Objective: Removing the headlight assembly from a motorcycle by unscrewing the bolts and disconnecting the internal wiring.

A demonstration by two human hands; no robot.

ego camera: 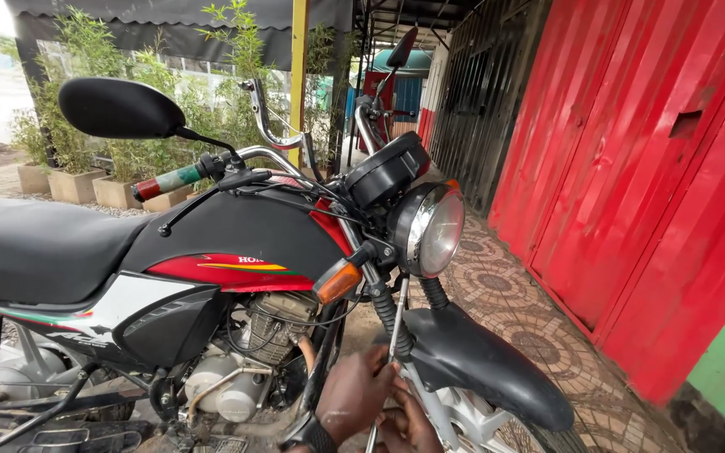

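On the far left stand some plant boxes [73, 186] with tall green plants, far back by the road. In front of them is a motorbike [237, 243], black and red, parked side-on. Its long black seat [35, 239] is at the left. A round black mirror [119, 107] sticks up on a thin stalk above the handlebar grip [165, 181]. Low down you can see the grey engine [237, 382].

Moving right, an orange blinker light [338, 281] pokes out near the big round headlight [430, 228]. Below the headlight is the black front mudguard [480, 361].

At the bottom, near the camera, are the two hands. The left hand [354, 396] has a dark watch on the wrist. Its fingers are curled round a thin silver metal rod [393, 335], which stands almost straight up beside the bike's front fork. The right hand [411, 426] is just below and to the right, touching the left hand, down by the low end of the rod. Its fingers look bent around the rod, but I cannot tell how tight the grip is.

The ground is brown patterned brick paving [505, 294]. On the right is a big red metal wall [631, 168] with ridges, and a green patch at its far right.
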